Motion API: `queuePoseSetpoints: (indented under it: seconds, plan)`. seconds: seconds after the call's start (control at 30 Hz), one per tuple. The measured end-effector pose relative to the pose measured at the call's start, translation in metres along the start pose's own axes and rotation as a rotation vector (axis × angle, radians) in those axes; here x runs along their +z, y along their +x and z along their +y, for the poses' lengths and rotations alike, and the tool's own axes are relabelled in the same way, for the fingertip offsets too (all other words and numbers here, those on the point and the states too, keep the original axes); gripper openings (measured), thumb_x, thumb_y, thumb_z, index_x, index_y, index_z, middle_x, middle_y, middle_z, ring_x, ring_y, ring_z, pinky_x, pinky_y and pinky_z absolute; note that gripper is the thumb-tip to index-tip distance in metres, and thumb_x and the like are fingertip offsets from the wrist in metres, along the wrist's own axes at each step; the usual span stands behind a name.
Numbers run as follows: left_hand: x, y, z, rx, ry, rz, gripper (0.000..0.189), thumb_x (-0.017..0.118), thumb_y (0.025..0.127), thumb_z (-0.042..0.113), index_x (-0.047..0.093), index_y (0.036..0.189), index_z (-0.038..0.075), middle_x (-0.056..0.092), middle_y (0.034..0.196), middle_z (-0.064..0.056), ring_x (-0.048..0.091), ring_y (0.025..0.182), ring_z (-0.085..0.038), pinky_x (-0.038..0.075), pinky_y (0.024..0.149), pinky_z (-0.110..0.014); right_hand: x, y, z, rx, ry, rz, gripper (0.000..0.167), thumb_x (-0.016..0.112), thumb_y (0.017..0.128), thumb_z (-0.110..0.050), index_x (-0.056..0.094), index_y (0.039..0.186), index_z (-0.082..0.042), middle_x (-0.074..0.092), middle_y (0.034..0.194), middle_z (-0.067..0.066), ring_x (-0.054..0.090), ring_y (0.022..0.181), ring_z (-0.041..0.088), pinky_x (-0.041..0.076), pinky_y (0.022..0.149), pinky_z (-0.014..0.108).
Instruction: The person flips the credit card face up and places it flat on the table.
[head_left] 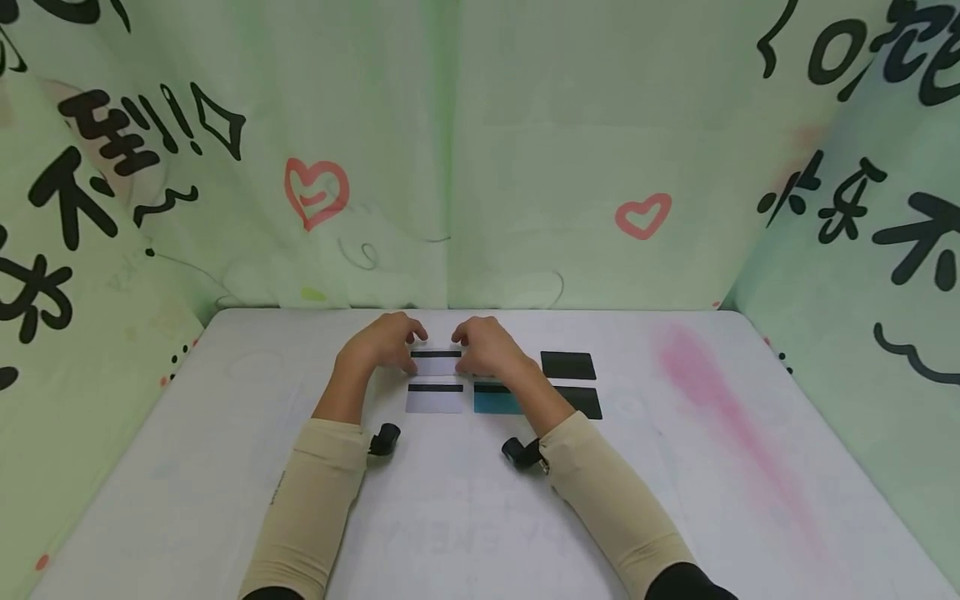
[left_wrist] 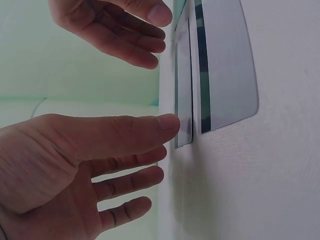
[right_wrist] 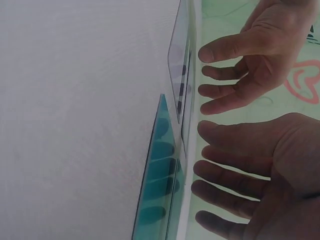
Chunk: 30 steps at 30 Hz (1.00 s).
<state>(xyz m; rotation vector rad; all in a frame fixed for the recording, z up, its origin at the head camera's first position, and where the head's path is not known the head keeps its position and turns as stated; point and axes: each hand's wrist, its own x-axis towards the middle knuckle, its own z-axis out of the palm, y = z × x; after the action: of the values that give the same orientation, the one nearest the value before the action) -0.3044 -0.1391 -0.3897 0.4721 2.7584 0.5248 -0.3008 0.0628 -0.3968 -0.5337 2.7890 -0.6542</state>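
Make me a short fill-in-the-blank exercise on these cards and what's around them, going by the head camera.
1. The striped card showing between the left hand and the right hand has a ____ stripe.
2. The near pale card lies to the ____ of the teal card.
3. The green curtain at the back shows ____ red hearts.
4. The long smear on the table is ____.

Missing words: black; left; two; pink.

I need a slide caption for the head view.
Left hand and right hand flank the farther pale, black-striped rectangular card.
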Motion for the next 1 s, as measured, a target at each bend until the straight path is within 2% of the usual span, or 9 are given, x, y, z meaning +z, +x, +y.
queuePoseSetpoints:
  seconds: [0.13, 0.47, 0.67, 1.0]
  plan:
    - [-0.0001, -0.0003, 0.0001, -0.016, -0.01, -0.005, 0.056, 0.083, 0.081, 0.008, 0.066, 0.135, 0.004, 0.067, 0.127, -0.019, 0.061, 0.116, -0.031, 0.051, 0.1, -0.045, 0.0017, 0.0015, 0.0012, -0.008, -0.011, -0.009, 0.048, 0.082, 0.086, -0.011, 0.07, 0.131, -0.001, 0.072, 0.126, 0.015, 0.066, 0.114, 0.028, 0.055, 0.101, 0.041]
    - [-0.0009, -0.0023, 0.0007, 0.0, 0.001, -0.006, 0.053, 0.082, 0.078, 0.004, 0.07, 0.13, 0.003, 0.069, 0.121, -0.016, 0.063, 0.112, -0.029, 0.053, 0.097, -0.042, 0.0045, 0.0033, 0.0024, -0.036, -0.06, -0.008, 0.05, 0.082, 0.084, -0.01, 0.07, 0.131, 0.0, 0.073, 0.122, 0.014, 0.066, 0.104, 0.025, 0.056, 0.096, 0.04]
    - [0.0008, 0.0012, -0.0003, 0.007, 0.012, -0.011, 0.052, 0.083, 0.078, 0.003, 0.071, 0.129, 0.002, 0.069, 0.122, -0.017, 0.063, 0.113, -0.03, 0.053, 0.098, -0.043, 0.0032, 0.0019, 0.0028, -0.016, -0.063, -0.007, 0.05, 0.082, 0.083, -0.011, 0.071, 0.131, 0.0, 0.073, 0.124, 0.014, 0.066, 0.107, 0.026, 0.056, 0.097, 0.04]
    - [0.0022, 0.0007, 0.0014, -0.016, 0.013, -0.006, 0.048, 0.081, 0.079, 0.001, 0.072, 0.126, 0.003, 0.07, 0.119, -0.017, 0.063, 0.108, -0.028, 0.053, 0.097, -0.043, 0.0027, 0.0015, 0.0034, -0.04, -0.091, -0.011, 0.047, 0.083, 0.082, -0.012, 0.073, 0.127, -0.001, 0.068, 0.122, 0.015, 0.063, 0.107, 0.028, 0.055, 0.095, 0.041]
